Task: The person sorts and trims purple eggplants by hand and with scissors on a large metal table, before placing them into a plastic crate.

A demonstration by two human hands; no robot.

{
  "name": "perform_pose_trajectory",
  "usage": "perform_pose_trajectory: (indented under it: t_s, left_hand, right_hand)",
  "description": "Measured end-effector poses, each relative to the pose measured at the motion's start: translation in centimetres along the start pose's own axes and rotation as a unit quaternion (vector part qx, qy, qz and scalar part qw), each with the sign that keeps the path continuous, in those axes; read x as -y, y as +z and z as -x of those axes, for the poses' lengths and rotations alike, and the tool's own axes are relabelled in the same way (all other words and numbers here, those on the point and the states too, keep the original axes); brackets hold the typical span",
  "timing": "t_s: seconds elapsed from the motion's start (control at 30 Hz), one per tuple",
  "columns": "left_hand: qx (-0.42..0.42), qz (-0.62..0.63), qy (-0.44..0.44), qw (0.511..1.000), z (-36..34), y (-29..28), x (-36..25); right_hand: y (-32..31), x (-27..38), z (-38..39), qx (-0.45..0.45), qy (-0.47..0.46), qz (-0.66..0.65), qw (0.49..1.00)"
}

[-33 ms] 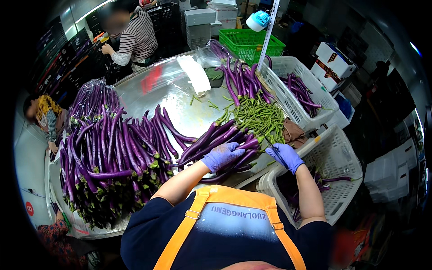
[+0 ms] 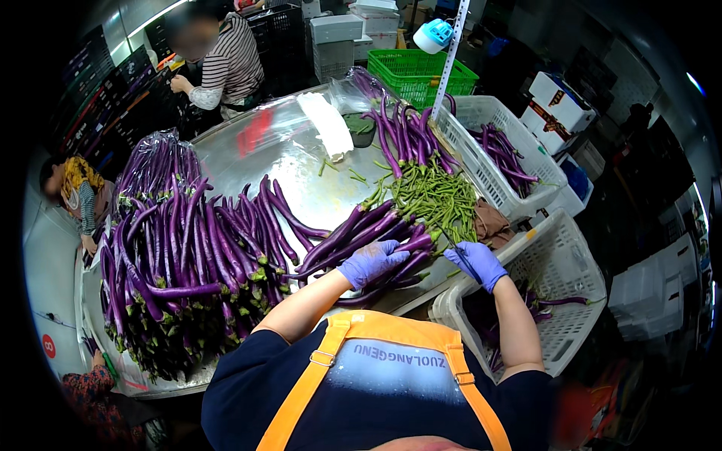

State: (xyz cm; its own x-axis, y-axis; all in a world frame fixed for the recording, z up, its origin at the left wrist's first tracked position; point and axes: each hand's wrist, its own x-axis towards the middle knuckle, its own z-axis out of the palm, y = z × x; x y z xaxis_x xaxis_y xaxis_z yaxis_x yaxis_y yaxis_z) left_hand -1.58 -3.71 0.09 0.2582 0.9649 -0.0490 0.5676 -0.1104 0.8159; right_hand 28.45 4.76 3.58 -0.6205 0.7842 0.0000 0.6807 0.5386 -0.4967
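My left hand [image 2: 374, 263], in a purple glove, is closed round a long purple eggplant [image 2: 416, 244] whose green stem end points right. Other eggplants [image 2: 353, 229] lie beneath and beside it at the table's near edge. My right hand [image 2: 479, 265], also gloved, is closed on dark scissors [image 2: 460, 255]; their narrow blades point up and left, close to the stem end. Whether the blades touch the stem cannot be made out. Beyond the hands is a heap of cut green stems [image 2: 435, 199]. A large pile of eggplants [image 2: 180, 255] covers the table's left side.
The metal table [image 2: 248, 161] carries a white sheet [image 2: 327, 124] and a bagged eggplant bundle [image 2: 158, 161]. White crates with eggplants stand at the right, one far [image 2: 545, 154] and one near [image 2: 575, 255]. Behind is a green crate [image 2: 421, 71]. Other people work at the left.
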Motion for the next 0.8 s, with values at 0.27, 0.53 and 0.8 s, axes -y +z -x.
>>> perform_pose_trajectory:
  t_s: [0.27, 0.53, 0.8]
  left_hand:
    - [-0.145, -0.302, 0.079, 0.939, -0.3, 1.1, 3.4]
    - [-0.208, -0.375, -0.059, 0.902, -2.1, -1.0, 11.0]
    - [-0.110, -0.398, -0.145, 0.899, -2.4, -0.7, 8.5]
  right_hand:
    - [2.0, -3.3, -0.3, -0.046, 0.068, -0.042, 0.996]
    - [0.8, 0.5, -0.3, -0.017, 0.088, -0.162, 0.983]
    - [1.7, 2.5, -1.0, 0.070, 0.094, -0.213, 0.970]
